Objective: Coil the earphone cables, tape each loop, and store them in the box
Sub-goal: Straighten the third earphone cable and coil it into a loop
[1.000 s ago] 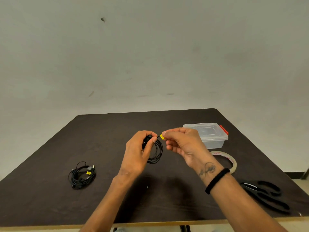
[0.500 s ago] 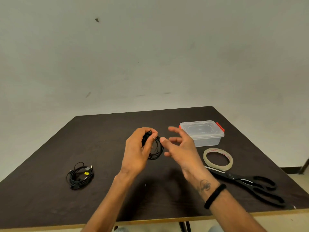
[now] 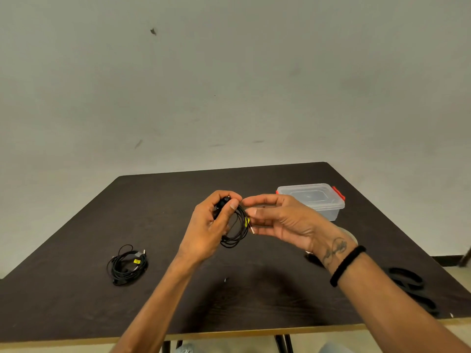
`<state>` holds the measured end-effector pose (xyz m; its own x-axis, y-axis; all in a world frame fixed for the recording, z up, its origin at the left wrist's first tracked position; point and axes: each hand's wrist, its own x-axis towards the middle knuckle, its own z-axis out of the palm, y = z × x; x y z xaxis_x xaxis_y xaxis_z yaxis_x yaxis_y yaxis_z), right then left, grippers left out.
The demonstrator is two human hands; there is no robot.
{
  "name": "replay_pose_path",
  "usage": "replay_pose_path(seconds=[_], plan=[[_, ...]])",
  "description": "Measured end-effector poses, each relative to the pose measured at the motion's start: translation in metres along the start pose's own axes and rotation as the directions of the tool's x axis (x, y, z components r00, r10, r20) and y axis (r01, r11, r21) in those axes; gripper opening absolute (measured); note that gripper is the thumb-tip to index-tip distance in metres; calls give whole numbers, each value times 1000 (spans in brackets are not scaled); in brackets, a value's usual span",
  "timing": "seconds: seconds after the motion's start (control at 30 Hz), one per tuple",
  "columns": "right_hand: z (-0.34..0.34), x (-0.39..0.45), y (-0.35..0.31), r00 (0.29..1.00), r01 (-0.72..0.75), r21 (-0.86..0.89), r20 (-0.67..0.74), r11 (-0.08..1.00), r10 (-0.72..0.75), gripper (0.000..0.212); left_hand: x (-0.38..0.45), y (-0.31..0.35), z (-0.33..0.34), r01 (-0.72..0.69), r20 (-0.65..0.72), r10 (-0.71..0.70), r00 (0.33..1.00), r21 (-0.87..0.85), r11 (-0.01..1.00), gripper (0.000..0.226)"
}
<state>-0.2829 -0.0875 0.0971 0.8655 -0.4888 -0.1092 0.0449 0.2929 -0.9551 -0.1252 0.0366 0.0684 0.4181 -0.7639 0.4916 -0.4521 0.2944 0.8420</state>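
Earphone coil (image 3: 235, 229) gripped in my left hand (image 3: 207, 225), my right hand (image 3: 283, 221) pinching its yellow-taped edge, box (image 3: 312, 201) just beyond my right hand.

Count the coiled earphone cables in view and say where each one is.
2. One coiled cable is held up in the left hand over the table; the other coiled cable lies on the table's left side. None visible elsewhere.

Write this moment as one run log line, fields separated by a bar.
left hand grips coiled earphone cable | right hand pinches its plug end | second coil on table | box lid on
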Motion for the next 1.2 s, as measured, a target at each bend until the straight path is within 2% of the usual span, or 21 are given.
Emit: replay_pose_path(seconds=[0.1,0.2,0.33,0.5,0.7,0.77,0.83,0.93,1.03,1.1,1.2], plan=[[1,-1,1,995,-85,-14,57,996,86,38,-1,2,-2,-15,19,15,1000,13,1000,14],[1,-5,3,985,-133,-23,112,991,135,31,-1,4,-5,-34,19,33,999,20,999,15],[-1,-8,1,988,-109,-51,102,993,114,23,-1,1,-8,-11,14,12,1000,-74,997,18],[-2,-6,1,993,-83,5,80,997,82,32,-1,-1,-12,35,26,-31,999,-175,984,18],[-2,-4,-3,999,-43,137,5,990,43,28,-3,3,-16,98,137,-78,987,-143,985,17],[-2,-3,-4,998,-35,125,-38,992,40,30,-3,6,-18,124,183,-101,978,-118,985,18],[2,-4,-4,991,-26,64,-131,998,34,28,-3,8,-19,74,197,-80,977,38,997,17],[17,-9,1,949,4,52,-314,999,13,10,-5,6,-12,-44,39,32,999,357,933,12],[44,-20,10,944,17,235,-324,972,62,2,-7,1,1,-117,-69,166,984,453,884,11],[59,-25,20,948,15,324,-306,946,90,6,-7,-2,7,-99,-76,141,987,401,911,12],[67,-25,34,931,41,301,-358,953,73,5,-4,-2,9,9,-102,13,995,216,976,12]])
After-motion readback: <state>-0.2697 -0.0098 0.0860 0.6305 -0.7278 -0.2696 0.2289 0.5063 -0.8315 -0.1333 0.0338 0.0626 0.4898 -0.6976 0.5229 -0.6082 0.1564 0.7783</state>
